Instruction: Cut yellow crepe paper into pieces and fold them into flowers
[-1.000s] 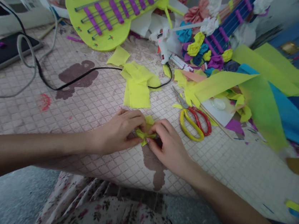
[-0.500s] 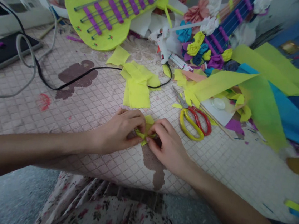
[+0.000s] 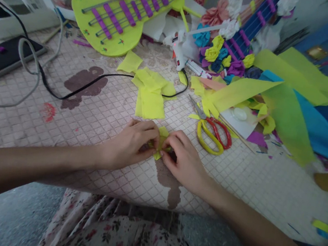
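A small piece of yellow crepe paper (image 3: 163, 132) is pinched between both hands, just above the table's near edge. My left hand (image 3: 138, 143) grips its left side with thumb and fingertips; the fingers cover much of the paper. On its right side, my right hand (image 3: 182, 156) holds it the same way, fingertips almost touching those of the left. Beyond the hands lies a loose pile of cut yellow paper pieces (image 3: 151, 102). Scissors (image 3: 211, 134) with one yellow and one red handle rest to the right of my right hand.
A white hot glue gun (image 3: 179, 55) with a black cord stands behind the pile. A yellow paper guitar (image 3: 116, 19) lies at the back left, a phone (image 3: 8, 56) at far left. Paper flowers (image 3: 216, 50) and large green and blue sheets (image 3: 291, 118) fill the right.
The left fingertips have shifted slightly at the yellow paper, and less of its left side shows. The right hand and everything else stay in place.
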Demonstrator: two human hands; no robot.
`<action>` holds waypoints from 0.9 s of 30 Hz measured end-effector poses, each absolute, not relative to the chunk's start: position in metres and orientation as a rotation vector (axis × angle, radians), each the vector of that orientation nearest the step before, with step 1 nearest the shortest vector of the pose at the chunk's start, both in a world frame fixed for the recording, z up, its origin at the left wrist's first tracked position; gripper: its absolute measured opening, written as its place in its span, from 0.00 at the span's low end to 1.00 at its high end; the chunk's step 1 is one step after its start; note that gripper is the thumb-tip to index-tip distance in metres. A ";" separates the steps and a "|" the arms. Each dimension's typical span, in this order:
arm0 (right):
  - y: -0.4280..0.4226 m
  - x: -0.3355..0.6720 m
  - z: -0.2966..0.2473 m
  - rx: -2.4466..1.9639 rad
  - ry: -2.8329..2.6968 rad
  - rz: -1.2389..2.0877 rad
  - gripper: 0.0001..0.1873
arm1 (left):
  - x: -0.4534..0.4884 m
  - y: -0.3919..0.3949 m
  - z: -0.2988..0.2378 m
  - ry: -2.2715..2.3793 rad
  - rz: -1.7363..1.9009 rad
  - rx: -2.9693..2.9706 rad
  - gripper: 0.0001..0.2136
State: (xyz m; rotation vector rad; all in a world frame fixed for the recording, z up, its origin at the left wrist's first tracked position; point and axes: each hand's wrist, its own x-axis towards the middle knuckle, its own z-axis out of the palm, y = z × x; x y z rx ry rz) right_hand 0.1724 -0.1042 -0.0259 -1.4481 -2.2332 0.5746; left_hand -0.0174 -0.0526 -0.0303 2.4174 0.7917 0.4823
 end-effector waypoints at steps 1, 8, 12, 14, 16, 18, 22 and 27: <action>-0.104 0.172 -0.026 -1.448 -2.232 0.573 0.05 | -0.018 -0.053 -0.030 0.780 0.488 2.423 0.01; -0.105 0.173 -0.028 -1.440 -2.240 0.553 0.05 | -0.018 -0.054 -0.030 0.779 0.488 2.447 0.02; -0.105 0.173 -0.029 -1.436 -2.246 0.548 0.06 | -0.017 -0.053 -0.031 0.794 0.466 2.449 0.06; -0.105 0.173 -0.029 -1.436 -2.249 0.547 0.06 | -0.018 -0.052 -0.031 0.794 0.452 2.452 0.08; -0.105 0.173 -0.029 -1.436 -2.254 0.543 0.06 | -0.018 -0.051 -0.032 0.788 0.444 2.451 0.09; -0.104 0.173 -0.029 -1.435 -2.259 0.539 0.05 | -0.019 -0.051 -0.032 0.783 0.447 2.448 0.10; -0.104 0.173 -0.028 -1.444 -2.260 0.546 0.05 | -0.019 -0.052 -0.030 0.772 0.445 2.432 0.08; -0.105 0.173 -0.028 -1.464 -2.265 0.536 0.04 | -0.017 -0.052 -0.028 0.801 0.424 2.437 0.03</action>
